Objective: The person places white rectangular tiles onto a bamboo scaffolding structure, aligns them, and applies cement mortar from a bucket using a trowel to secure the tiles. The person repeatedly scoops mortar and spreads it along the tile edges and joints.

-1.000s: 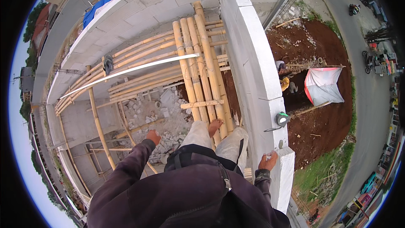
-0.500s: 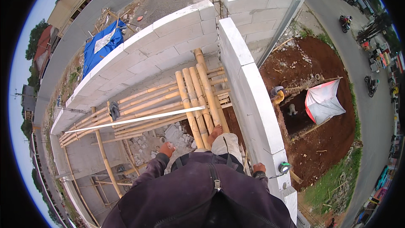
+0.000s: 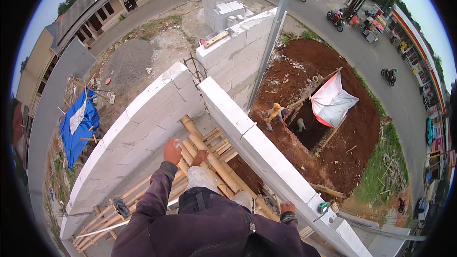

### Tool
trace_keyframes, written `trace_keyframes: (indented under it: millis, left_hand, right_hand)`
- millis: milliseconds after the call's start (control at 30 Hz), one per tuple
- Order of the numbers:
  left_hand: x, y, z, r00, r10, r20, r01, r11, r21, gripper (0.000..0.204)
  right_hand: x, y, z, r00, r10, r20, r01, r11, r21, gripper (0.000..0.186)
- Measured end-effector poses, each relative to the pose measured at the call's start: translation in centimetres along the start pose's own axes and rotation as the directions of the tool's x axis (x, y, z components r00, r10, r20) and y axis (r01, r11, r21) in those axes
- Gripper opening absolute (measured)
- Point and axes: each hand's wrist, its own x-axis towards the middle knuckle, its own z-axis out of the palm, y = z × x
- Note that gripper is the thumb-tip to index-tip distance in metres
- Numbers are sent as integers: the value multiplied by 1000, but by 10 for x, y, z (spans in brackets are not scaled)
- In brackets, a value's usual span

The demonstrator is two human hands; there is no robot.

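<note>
Hands point(image 3: 172, 151) above bamboo poles point(image 3: 216, 163), white block walls point(image 3: 143, 138) alongside.

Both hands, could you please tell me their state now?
Left hand: fingers curled; cannot tell whether it holds anything.
Right hand: fingers curled; likewise cannot tell.

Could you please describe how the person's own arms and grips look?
The sleeves are long and dark purple, with dark grey cuffs. The left grip and right grip are bare, without gloves. No cables or clear markings show on the sleeves.
</note>
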Motion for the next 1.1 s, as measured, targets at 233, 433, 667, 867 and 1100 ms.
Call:
trace_keyframes:
  millis: [233, 433, 667, 867, 1100]
  left_hand:
    - [537, -27, 155, 933, 360, -27, -347, 916, 202, 37]
    - [786, -34, 345, 952, 284, 110, -304, 851, 429, 65]
    - [820, -6, 437, 965, 217, 151, -262, 717, 646, 55]
    - [837, 12, 457, 944, 232, 237, -327, 762, 559, 59]
    - [593, 121, 379, 878, 364, 311, -473, 764, 439, 59]
  right_hand:
    - [-81, -45, 119, 799, 595, 81, -598, 802, 10, 42]
    - [-159, -78, 228, 371, 812, 450, -342, 570, -747, 36]
    - [-176, -132, 219, 200, 976, 82, -973, 207, -101, 38]
    - [-176, -129, 237, 234, 951, 203, -963, 256, -89, 37]
    - [-132, -95, 162, 414, 907, 80, -900, 394, 187, 30]
